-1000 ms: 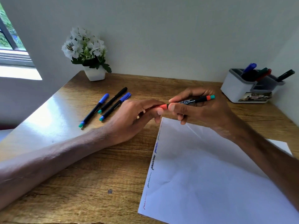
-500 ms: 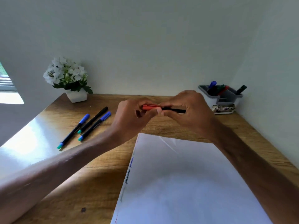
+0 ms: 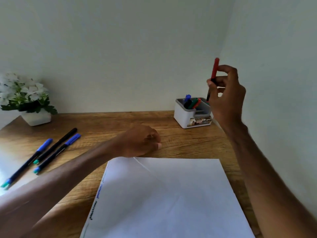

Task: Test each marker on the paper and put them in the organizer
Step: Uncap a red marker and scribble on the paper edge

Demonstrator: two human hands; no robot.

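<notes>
Since the frame half a second back, the two hands have come apart. The right hand (image 3: 226, 100) has carried the red-capped marker (image 3: 214, 69) up and over to the back right corner, while the left hand (image 3: 142, 141) has dropped to the table (image 3: 188, 140). The right hand's fingers are curled and pinch the marker's dark barrel against the thumb. It stands nearly upright with its red cap on top, and its lower end hangs just above the right side of the organizer (image 3: 183, 115). That white and grey organizer stands against the wall and already holds blue, green and red markers. The left hand rests just beyond the top edge of the paper (image 3: 171, 194), its fingers curled in toward the palm with nothing showing in them. Short scribbles in several colours run down the paper's left margin. Well to the left lie three capped markers close together: a blue one (image 3: 45, 145), a black one (image 3: 58, 145) and another blue one (image 3: 72, 139). A potted plant with white flowers (image 3: 25, 95) stands at the back left.
</notes>
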